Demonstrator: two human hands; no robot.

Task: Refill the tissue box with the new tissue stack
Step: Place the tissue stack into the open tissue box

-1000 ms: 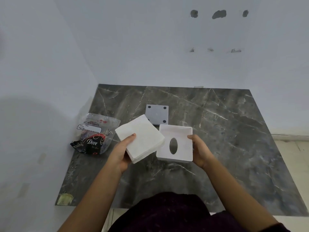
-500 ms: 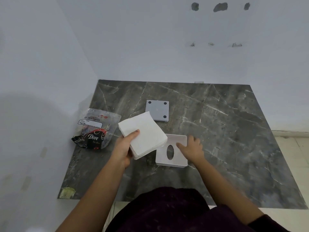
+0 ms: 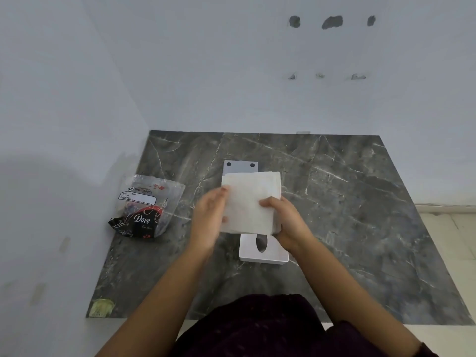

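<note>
I hold a white tissue stack (image 3: 251, 199) in the air above the table, roughly square to me. My left hand (image 3: 210, 217) grips its left edge and my right hand (image 3: 286, 222) grips its right lower corner. Below and just behind my hands lies the white tissue box shell (image 3: 262, 253), its oval slot facing up, partly hidden by the stack. The grey base plate (image 3: 239, 166) of the box lies further back, with two dark feet showing above the stack.
An opened Dove tissue wrapper (image 3: 146, 207) lies at the left of the dark marble table (image 3: 360, 228). White walls close the left and back sides. A yellowish sticker (image 3: 101, 306) marks the near left corner.
My right hand left the box shell on the table and took hold of the stack. Both hands turned the stack square and brought it over the middle.
</note>
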